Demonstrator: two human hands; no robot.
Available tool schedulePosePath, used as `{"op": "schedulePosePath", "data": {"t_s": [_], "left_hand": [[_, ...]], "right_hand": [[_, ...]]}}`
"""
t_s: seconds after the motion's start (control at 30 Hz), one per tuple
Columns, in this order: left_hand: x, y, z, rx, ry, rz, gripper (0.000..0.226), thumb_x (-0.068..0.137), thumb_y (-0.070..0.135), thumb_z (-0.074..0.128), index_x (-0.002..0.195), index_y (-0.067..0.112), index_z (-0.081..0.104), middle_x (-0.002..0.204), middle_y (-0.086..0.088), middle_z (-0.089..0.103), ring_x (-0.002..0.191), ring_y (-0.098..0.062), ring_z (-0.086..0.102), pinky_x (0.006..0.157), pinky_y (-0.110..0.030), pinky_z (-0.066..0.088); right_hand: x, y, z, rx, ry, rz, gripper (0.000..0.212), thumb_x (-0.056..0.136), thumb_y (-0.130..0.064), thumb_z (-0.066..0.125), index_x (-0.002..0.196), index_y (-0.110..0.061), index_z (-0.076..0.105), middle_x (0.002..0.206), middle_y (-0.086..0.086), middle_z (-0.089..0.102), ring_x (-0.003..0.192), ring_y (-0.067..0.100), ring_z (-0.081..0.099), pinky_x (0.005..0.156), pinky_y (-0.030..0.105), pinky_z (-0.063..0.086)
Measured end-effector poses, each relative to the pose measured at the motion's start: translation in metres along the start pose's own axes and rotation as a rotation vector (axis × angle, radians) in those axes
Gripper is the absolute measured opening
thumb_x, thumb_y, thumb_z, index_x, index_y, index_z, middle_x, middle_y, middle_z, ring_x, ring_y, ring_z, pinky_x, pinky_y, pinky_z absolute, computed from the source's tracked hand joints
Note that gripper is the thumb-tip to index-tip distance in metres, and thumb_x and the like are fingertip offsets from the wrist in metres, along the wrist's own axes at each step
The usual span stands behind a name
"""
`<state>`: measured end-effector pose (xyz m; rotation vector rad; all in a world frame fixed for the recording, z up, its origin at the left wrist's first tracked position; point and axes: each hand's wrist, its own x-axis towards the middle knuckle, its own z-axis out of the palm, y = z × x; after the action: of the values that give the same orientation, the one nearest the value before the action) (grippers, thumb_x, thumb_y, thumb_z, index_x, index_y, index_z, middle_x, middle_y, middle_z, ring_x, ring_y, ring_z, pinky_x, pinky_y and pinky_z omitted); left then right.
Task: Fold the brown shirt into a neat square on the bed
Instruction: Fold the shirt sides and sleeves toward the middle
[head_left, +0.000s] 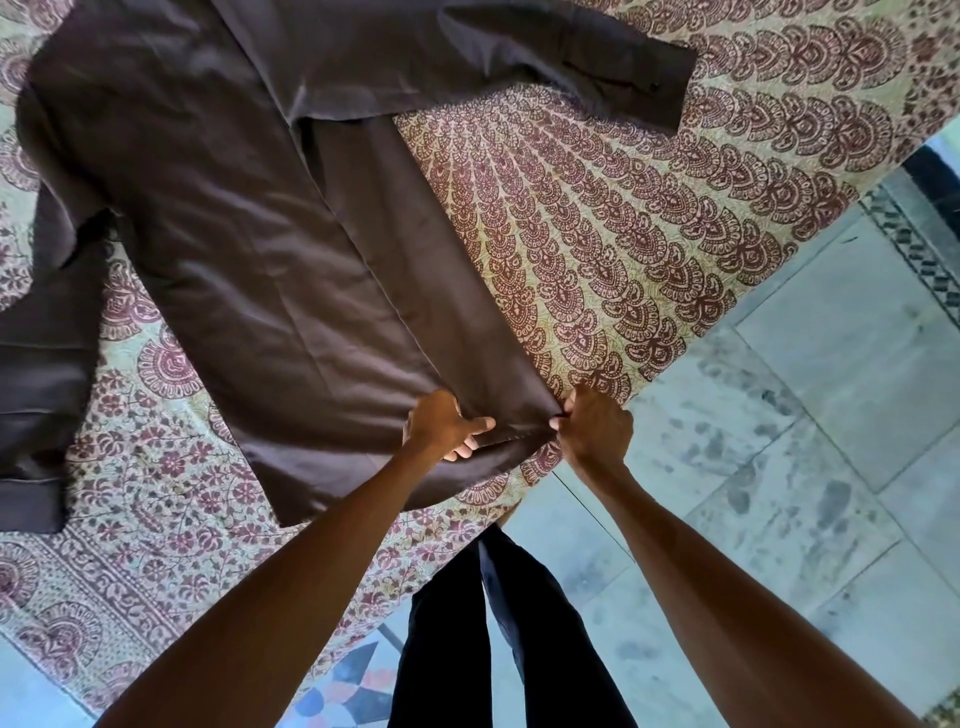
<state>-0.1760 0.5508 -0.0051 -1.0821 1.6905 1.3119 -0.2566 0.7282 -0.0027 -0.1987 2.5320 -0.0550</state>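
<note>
Since left hand (441, 426) and right hand (595, 428) grip the shirt (260, 234) hem at the bed (623, 234) edge, uneven pull could skew the fold.

brown shirt (249, 249) spread flat on bed (649, 249), sleeves outstretched

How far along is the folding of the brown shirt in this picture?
Done: the brown shirt lies spread on the patterned bedsheet. In hand: the left hand and right hand grip its near hem corner. Left: the sleeves stick out sideways and the body is at full length, so no square yet.
</note>
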Motion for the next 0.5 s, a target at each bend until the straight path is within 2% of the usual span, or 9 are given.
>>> {"op": "schedulePosePath", "data": {"t_s": [0.1, 0.17, 0.23, 0.3, 0.37, 0.4, 0.43, 0.5], "left_hand": [[-0.002, 0.010, -0.009, 0.114, -0.140, -0.068, 0.039, 0.082, 0.039, 0.073, 0.072, 0.002, 0.070, 0.074, -0.021, 0.072, 0.071, -0.029, 0.073, 0.059, -0.033, 0.060], [-0.004, 0.019, -0.018, 0.322, -0.254, -0.115, 0.045, 0.086, 0.046, 0.066, 0.071, 0.003, 0.070, 0.075, -0.016, 0.074, 0.066, -0.025, 0.073, 0.065, -0.034, 0.061], [-0.003, 0.034, -0.032, 0.551, -0.257, -0.109, 0.049, 0.089, 0.051, 0.059, 0.070, 0.006, 0.071, 0.068, -0.007, 0.073, 0.060, -0.017, 0.071, 0.068, -0.031, 0.060], [0.004, 0.057, -0.050, 0.762, -0.074, -0.010, 0.048, 0.089, 0.053, 0.055, 0.073, 0.010, 0.070, 0.071, -0.002, 0.072, 0.066, -0.014, 0.071, 0.071, -0.027, 0.055], [0.017, 0.087, -0.069, 0.850, 0.123, 0.086, 0.046, 0.088, 0.055, 0.051, 0.092, 0.013, 0.069, 0.097, -0.006, 0.072, 0.090, -0.024, 0.069, 0.081, -0.032, 0.052], [0.024, 0.104, -0.079, 0.820, 0.193, 0.115, 0.044, 0.089, 0.054, 0.050, 0.100, 0.014, 0.067, 0.107, -0.007, 0.069, 0.100, -0.028, 0.066, 0.084, -0.034, 0.050], [0.032, 0.122, -0.088, 0.770, 0.257, 0.146, 0.041, 0.090, 0.050, 0.050, 0.107, 0.015, 0.065, 0.114, -0.007, 0.066, 0.105, -0.030, 0.063, 0.085, -0.036, 0.049], [0.046, 0.157, -0.105, 0.680, 0.386, 0.254, 0.030, 0.092, 0.036, 0.051, 0.110, 0.015, 0.062, 0.114, -0.010, 0.065, 0.103, -0.033, 0.064, 0.081, -0.038, 0.049]], "right_hand": [[0.006, -0.001, -0.012, -0.069, -0.067, 0.036, 0.017, 0.081, -0.022, 0.067, 0.098, -0.020, 0.065, 0.103, 0.002, 0.070, 0.099, 0.023, 0.065, 0.078, 0.031, 0.042], [0.012, -0.010, -0.026, -0.175, -0.140, 0.043, 0.027, 0.085, -0.018, 0.062, 0.112, -0.014, 0.060, 0.115, 0.007, 0.064, 0.109, 0.027, 0.061, 0.088, 0.033, 0.043], [0.024, -0.019, -0.041, -0.187, -0.146, 0.063, 0.029, 0.085, -0.014, 0.062, 0.114, -0.010, 0.059, 0.114, 0.009, 0.064, 0.108, 0.029, 0.062, 0.091, 0.035, 0.045], [0.046, -0.026, -0.054, -0.091, -0.089, 0.084, 0.020, 0.083, -0.004, 0.058, 0.102, -0.010, 0.062, 0.091, 0.005, 0.066, 0.087, 0.025, 0.065, 0.077, 0.033, 0.049], [0.079, -0.034, -0.064, 0.066, -0.019, 0.056, 0.017, 0.086, 0.000, 0.053, 0.089, -0.014, 0.062, 0.074, -0.002, 0.061, 0.066, 0.017, 0.059, 0.055, 0.023, 0.044], [0.097, -0.041, -0.073, 0.112, 0.007, 0.023, 0.017, 0.089, -0.003, 0.052, 0.085, -0.017, 0.061, 0.072, -0.005, 0.060, 0.063, 0.014, 0.059, 0.050, 0.021, 0.040], [0.115, -0.048, -0.084, 0.143, 0.039, -0.013, 0.015, 0.090, -0.007, 0.054, 0.085, -0.019, 0.061, 0.074, -0.007, 0.061, 0.064, 0.012, 0.060, 0.049, 0.021, 0.042], [0.151, -0.060, -0.107, 0.195, 0.115, -0.079, 0.015, 0.087, -0.008, 0.059, 0.100, -0.015, 0.064, 0.089, -0.004, 0.067, 0.076, 0.015, 0.064, 0.060, 0.029, 0.054]]}}
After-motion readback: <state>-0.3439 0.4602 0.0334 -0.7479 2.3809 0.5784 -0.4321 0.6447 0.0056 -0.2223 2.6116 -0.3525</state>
